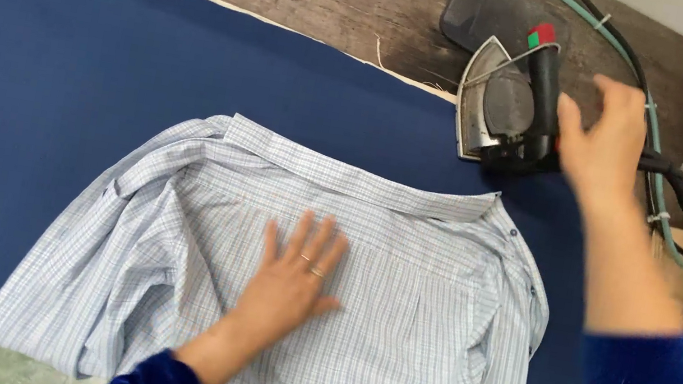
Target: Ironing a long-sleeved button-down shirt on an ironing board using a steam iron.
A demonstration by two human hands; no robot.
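Even, soft daylight, bright enough, no hard shadows. Right hand [606, 138] motion-blurred. Faint glare on the iron [501, 108] soleplate. Shirt [396, 310] check pattern sharp; slight wide-angle stretch at edges.

I'm scanning the worktop [33, 61] now and I see no packages, signs or screens; only a small red-and-green tag [542, 36] at the top of the iron's handle [545, 87].

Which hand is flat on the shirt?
The left hand, fingers spread on the checked shirt. The right hand is off the shirt, up by the iron.
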